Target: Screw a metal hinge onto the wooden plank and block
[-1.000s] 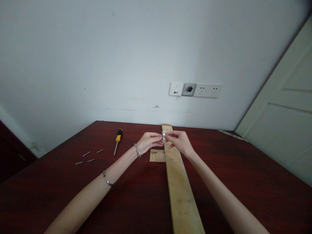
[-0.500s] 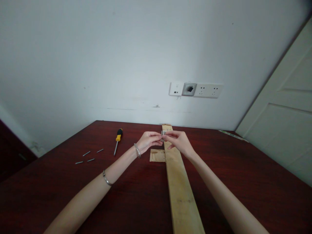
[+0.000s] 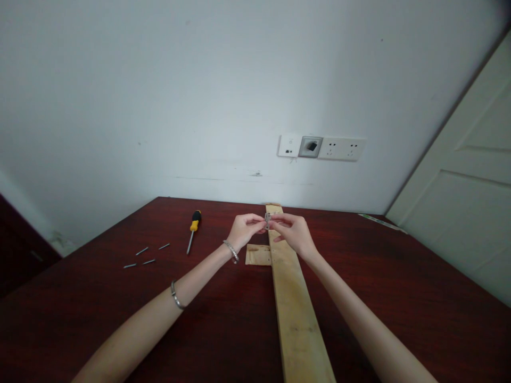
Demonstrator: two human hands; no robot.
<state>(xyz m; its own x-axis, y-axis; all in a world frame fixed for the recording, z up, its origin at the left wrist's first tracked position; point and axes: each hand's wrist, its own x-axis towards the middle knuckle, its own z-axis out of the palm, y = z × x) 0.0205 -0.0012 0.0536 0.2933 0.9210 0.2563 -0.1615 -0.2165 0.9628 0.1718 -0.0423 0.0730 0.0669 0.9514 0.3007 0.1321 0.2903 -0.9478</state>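
Note:
Over the far part of a long wooden board (image 3: 297, 308), a small silvery metal hinge (image 3: 268, 220) is held up between my two hands. My left hand (image 3: 244, 231) pinches its left side between thumb and fingers; two silver bracelets circle that wrist and forearm. On the other side, my right hand (image 3: 295, 232) has thumb and fingertips closed on the same hinge. The fingertips cover much of it. A short wooden piece (image 3: 257, 255) projects from the board's left side, just below my hands.
A yellow and black screwdriver (image 3: 194, 227) lies left of my hands on the dark red table (image 3: 215, 330). Further left are several loose screws (image 3: 149, 261). A white wall with sockets (image 3: 341, 149) stands behind the table, and a white panelled door (image 3: 471, 170) is at the right.
The hinge has turned between my fingers and now shows a narrower side. My left wrist has shifted slightly to the right; the board, screwdriver and screws are unmoved.

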